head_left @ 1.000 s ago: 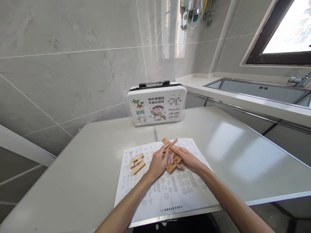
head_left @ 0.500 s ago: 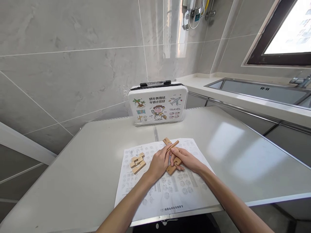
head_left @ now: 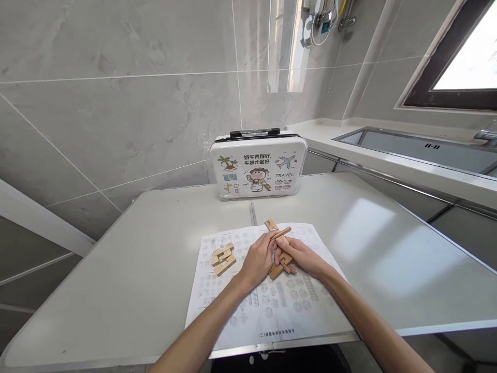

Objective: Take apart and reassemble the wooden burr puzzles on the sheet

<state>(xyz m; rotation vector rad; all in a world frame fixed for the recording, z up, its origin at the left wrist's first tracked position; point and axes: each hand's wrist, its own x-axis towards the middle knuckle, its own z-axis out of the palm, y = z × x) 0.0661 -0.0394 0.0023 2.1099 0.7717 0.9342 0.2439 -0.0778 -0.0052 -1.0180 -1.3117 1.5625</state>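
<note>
My left hand [head_left: 257,263] is closed around a thin wooden strip [head_left: 284,232] that points up to the right. My right hand [head_left: 305,256] meets it, thumb and fingers closed on a notched wooden puzzle piece [head_left: 286,258]. Beyond the fingers pokes the end of a flat wooden piece with a cut-out [head_left: 271,224]. Another flat wooden end [head_left: 275,271] shows below the hands; how these parts join is hidden by the fingers. Left of my hands, a small cluster of light wooden blocks [head_left: 224,263] lies on a printed sheet [head_left: 217,311].
The sheet, covered with small diagrams, rests on a white folding table [head_left: 155,269]. A white cartoon case [head_left: 272,160] with a black handle stands upright at the table's back, against the tiled wall. To the right runs a counter with a sink [head_left: 411,147].
The whole view has shifted slightly, so the case and table appear a little further right. Both hands keep nearly the same grip on the wooden pieces.
</note>
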